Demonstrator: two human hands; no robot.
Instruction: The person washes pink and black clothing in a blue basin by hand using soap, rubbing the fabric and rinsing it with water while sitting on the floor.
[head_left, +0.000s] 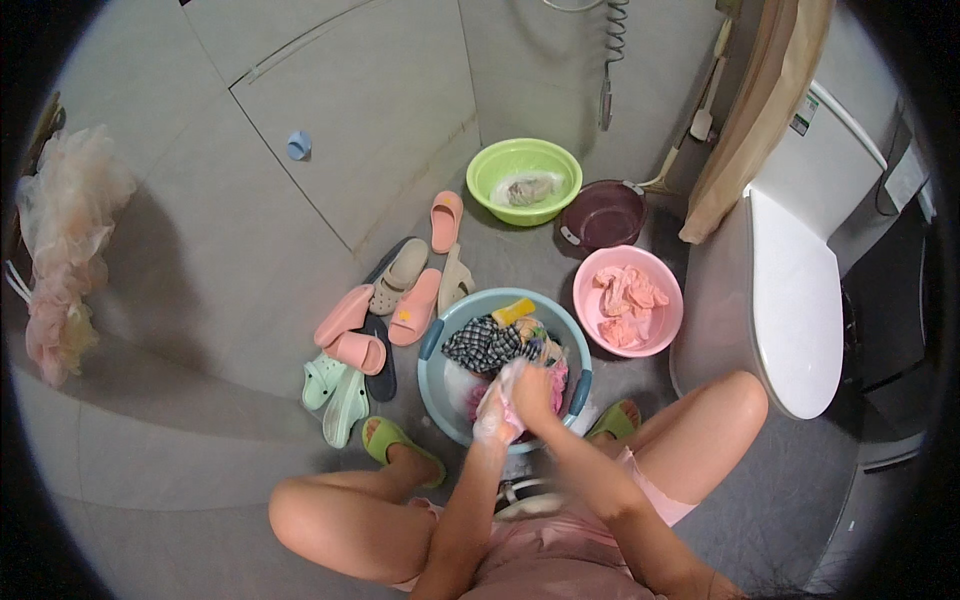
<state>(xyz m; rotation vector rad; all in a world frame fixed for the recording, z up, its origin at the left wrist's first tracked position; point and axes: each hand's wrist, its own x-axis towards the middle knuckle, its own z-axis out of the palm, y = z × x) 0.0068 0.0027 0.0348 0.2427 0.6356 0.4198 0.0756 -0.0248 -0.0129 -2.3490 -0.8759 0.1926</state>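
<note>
Both of my hands hold a wet, sudsy pink cloth over a blue plastic basin with dark blue handles. My left hand, coated in foam, is closed around the cloth's lower part. Against it on the right, my right hand is a fist on the same cloth. A black-and-white checked cloth, a yellow object that may be a brush or soap bar, and patterned and pink fabrics lie in the basin beyond my hands. Suds cover part of the basin's left side.
A pink basin holds pink cloths. Behind it stand a dark red basin and a green basin with a greyish cloth in suds. Slippers and clogs crowd the left floor. A white toilet and beige curtain are at right.
</note>
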